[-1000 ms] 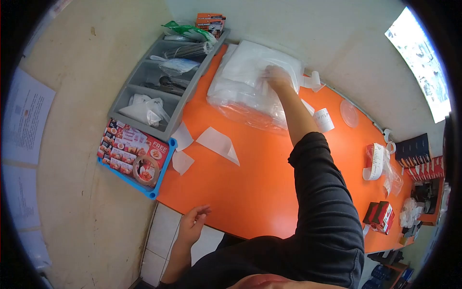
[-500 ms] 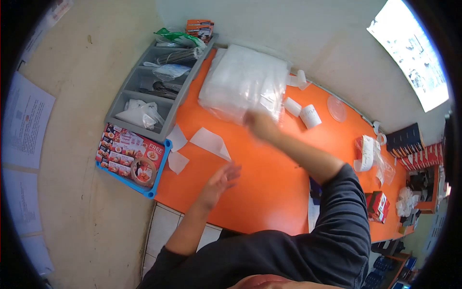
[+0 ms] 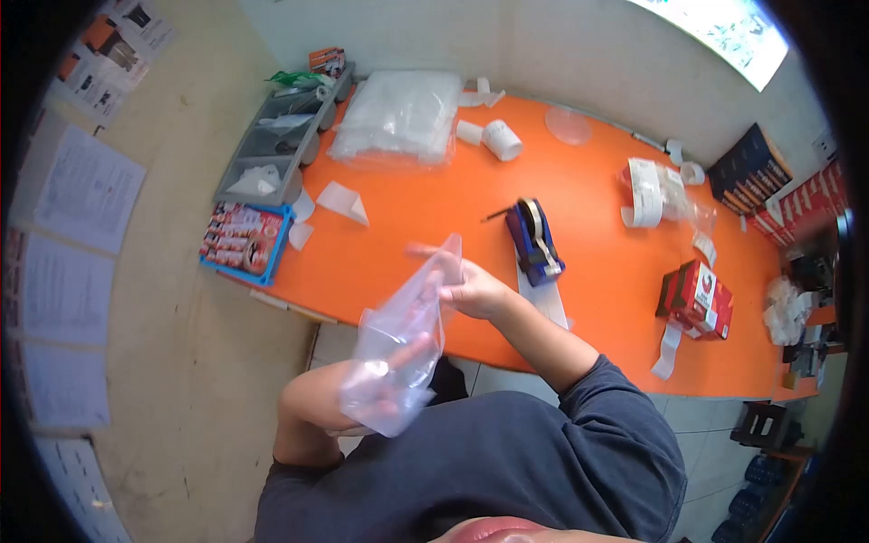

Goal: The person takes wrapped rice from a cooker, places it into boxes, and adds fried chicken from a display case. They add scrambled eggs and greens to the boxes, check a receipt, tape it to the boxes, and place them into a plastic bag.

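Note:
A clear plastic bag hangs in front of my body, over the table's near edge. My right hand is closed on the bag's upper right side, with the fingers partly seen through the plastic. The lower part of the bag covers my left hand; its fingers show blurred through the film, and their grip is unclear. Beyond the hands, a stack of clear plastic bags lies on the orange table. A blue tape dispenser stands to the right of my right hand.
At the left are a grey compartment tray and a blue basket of printed packets. White paper scraps and label rolls lie on the table. A red box and dark blue books are at the right.
My right hand has come back from the bag stack, now with a clear bag in it. My left hand has moved down behind the bag. The view has shifted, showing the tape dispenser.

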Demonstrator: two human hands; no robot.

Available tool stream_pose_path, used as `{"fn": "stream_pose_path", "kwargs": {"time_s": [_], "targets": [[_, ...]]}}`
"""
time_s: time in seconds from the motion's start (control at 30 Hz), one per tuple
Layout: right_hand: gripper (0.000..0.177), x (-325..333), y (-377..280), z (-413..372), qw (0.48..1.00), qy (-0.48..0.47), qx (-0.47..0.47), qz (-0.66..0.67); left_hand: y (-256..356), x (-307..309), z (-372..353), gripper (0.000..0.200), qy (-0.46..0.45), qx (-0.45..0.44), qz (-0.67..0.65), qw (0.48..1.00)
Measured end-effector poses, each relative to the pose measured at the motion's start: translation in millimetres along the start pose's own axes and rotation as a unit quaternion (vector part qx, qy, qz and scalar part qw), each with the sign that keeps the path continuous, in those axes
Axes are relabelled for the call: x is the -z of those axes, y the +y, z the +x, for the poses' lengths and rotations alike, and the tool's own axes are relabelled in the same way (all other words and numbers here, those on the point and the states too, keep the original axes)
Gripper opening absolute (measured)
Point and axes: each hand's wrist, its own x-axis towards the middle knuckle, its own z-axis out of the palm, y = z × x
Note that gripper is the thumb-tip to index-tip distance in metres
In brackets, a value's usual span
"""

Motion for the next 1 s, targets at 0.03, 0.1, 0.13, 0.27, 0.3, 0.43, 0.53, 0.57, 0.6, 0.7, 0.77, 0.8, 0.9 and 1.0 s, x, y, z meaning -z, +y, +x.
{"fn": "stream_pose_path", "kwargs": {"time_s": [0.03,0.1,0.13,0.27,0.3,0.43,0.53,0.57,0.6,0.7,0.77,0.8,0.9,1.0], "targets": [[0.055,2.7,1.5,-18.6,0.994,-0.033,-0.077,0.066,14.3,-15.9,-10.9,0.061,0.042,0.028,-0.013,0.999],[0.028,4.3,4.3,-60.0,0.980,0.069,0.027,0.186,56.9,-49.5,-29.1,0.071,0.169,0.107,-0.103,0.974],[0.026,12.1,3.4,-77.9,0.972,0.122,0.025,0.197,75.6,-66.8,-32.4,0.075,0.251,0.155,-0.175,0.939],[0.068,9.8,-20.4,-157.2,0.931,-0.006,-0.057,0.361,97.5,-136.9,-20.7,0.081,0.329,0.111,-0.194,0.918],[0.070,-4.0,-17.2,-172.7,0.944,-0.035,-0.037,0.326,104.0,-149.8,-12.2,0.079,0.338,0.102,-0.232,0.906],[0.090,-28.9,-5.9,-215.4,0.980,-0.122,-0.043,0.152,113.9,-180.7,-13.0,0.071,0.373,0.043,-0.434,0.819],[0.064,-37.0,-10.5,-226.8,0.997,-0.071,-0.026,-0.018,121.5,-189.3,-15.6,0.068,0.361,0.001,-0.477,0.801],[0.050,-35.9,-10.2,-230.2,0.997,-0.060,-0.022,-0.046,121.6,-192.2,-19.0,0.067,0.346,0.005,-0.477,0.808],[0.037,-30.4,-8.9,-231.8,0.996,-0.048,-0.018,-0.075,118.9,-194.2,-22.8,0.067,0.329,0.009,-0.478,0.814],[0.026,-28.0,-7.8,-228.8,0.997,0.048,0.027,0.059,93.7,-187.1,-43.2,0.066,0.329,0.056,-0.403,0.852],[0.021,-36.2,-29.7,-224.7,0.994,0.094,-0.019,0.059,71.2,-174.5,-59.3,0.065,0.357,0.171,-0.264,0.879],[0.018,-37.0,-34.4,-219.6,0.995,0.078,-0.041,0.044,39.6,-156.5,-85.2,0.071,0.307,0.232,-0.236,0.892],[0.014,-39.0,-29.1,-198.4,0.991,0.014,-0.116,-0.072,-59.4,-152.3,-103.3,0.081,0.527,0.327,0.385,0.684],[0.015,-67.1,2.2,-145.3,0.943,-0.110,-0.139,-0.283,-25.8,-160.3,-43.3,0.091,0.430,0.135,0.317,0.835]]}}
